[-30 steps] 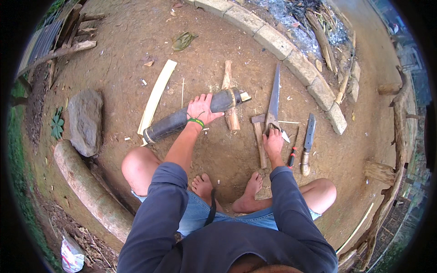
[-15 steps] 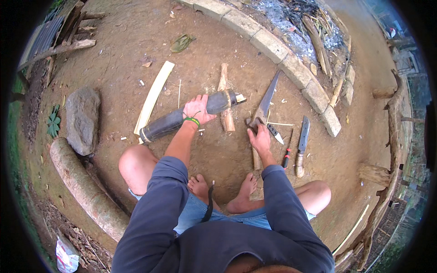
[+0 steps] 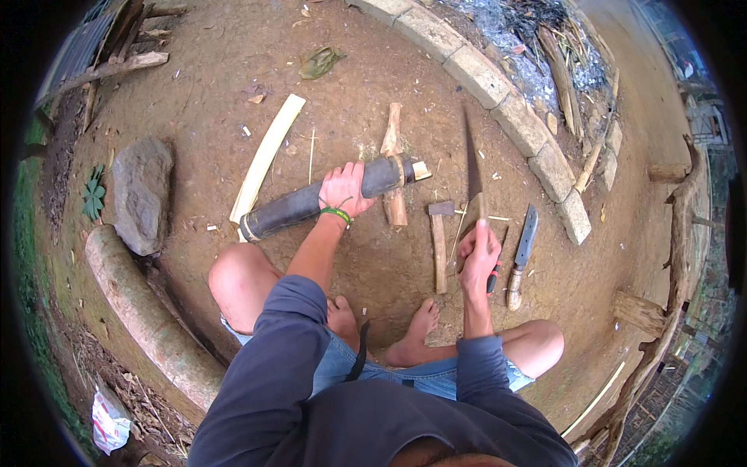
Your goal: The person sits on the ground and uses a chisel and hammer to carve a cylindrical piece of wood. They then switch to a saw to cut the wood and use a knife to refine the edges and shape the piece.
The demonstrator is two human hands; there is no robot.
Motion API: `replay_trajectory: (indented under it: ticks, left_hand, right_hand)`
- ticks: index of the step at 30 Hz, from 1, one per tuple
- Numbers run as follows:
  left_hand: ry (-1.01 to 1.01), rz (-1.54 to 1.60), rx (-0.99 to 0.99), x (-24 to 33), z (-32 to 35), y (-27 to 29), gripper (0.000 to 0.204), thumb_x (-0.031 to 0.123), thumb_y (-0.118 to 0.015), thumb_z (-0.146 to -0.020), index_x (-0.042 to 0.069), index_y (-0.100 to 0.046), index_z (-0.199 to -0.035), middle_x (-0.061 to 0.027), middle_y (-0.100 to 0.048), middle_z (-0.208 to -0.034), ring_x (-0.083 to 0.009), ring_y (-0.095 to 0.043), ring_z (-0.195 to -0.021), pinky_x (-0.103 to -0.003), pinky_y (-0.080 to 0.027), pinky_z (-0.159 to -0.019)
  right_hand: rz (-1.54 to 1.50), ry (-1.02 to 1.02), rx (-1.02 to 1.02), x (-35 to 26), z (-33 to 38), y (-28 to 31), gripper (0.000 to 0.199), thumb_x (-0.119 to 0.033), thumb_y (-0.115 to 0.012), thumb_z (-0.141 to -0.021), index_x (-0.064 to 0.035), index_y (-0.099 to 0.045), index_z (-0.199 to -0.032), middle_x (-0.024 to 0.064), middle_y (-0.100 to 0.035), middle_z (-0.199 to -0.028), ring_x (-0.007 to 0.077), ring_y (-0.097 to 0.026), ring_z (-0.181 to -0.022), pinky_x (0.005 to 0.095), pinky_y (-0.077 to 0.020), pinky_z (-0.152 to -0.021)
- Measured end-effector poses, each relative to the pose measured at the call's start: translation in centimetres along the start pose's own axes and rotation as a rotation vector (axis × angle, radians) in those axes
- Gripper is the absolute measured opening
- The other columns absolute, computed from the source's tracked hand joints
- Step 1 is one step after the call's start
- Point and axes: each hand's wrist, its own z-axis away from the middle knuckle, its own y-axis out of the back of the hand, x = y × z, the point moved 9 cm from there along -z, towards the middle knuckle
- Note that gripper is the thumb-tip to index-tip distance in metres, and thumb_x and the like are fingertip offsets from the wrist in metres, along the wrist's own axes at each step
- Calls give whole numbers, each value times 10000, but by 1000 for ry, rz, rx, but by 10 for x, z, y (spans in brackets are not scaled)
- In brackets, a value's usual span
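Observation:
My left hand (image 3: 342, 189) is wrapped over a dark bamboo tube (image 3: 286, 213), which lies slantwise on the ground. Its right end rests on a short wooden stick (image 3: 396, 208), and a pale piece of wood (image 3: 421, 170) pokes out of that end. In my right hand (image 3: 478, 261) is a handsaw (image 3: 477, 187), held by its handle off the ground, the narrow blade pointing away from me and turned nearly edge-on. Beside it lies a hatchet (image 3: 440, 253). A red-and-black handled tool (image 3: 493, 278), partly behind my right hand, and a large knife (image 3: 526, 241) lie to the right.
A pale split strip (image 3: 268, 156) lies beyond the tube. At the left are a grey rock (image 3: 143, 194) and a log (image 3: 148, 311). A curved block border (image 3: 482, 82) edges an ash pit (image 3: 513, 47) at the far right. Wooden rails (image 3: 677, 257) run along the right.
My right hand has lifted the handsaw off the hatchet and drawn it rightward, turning its blade upright. The left hand stays on the bamboo tube. The whole view has shifted slightly.

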Motion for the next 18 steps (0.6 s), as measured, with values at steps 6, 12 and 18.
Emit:
replay_trajectory:
  ticks: [6,12,18]
  left_hand:
    - [12,-12,-25,5,-5,2,778,444,-825,-637,102,-526,-1268,-104,-607,-1152,-321,-615,-1073,-430,-481,-960]
    - [21,-16,-64,3,-6,-1,792,456,-824,-637,106,-523,-1281,-99,-601,-1158,-315,-613,-1081,-427,-481,-960]
    - [5,10,-3,0,-4,1,711,419,-821,-631,106,-535,-1202,-98,-597,-1115,-310,-627,-1037,-424,-496,-918]
  right_hand:
    - [190,-59,-150,30,48,-25,372,-346,-639,-955,-37,-607,-750,-40,-483,-587,65,-414,-536,266,-308,-482]
    - [207,-111,-153,51,59,-11,361,-330,-658,-948,-19,-624,-769,-23,-496,-609,76,-439,-564,267,-347,-503]
    - [219,-72,-147,29,80,-4,427,-333,-617,-975,-42,-550,-670,-21,-464,-564,69,-415,-520,263,-306,-471]
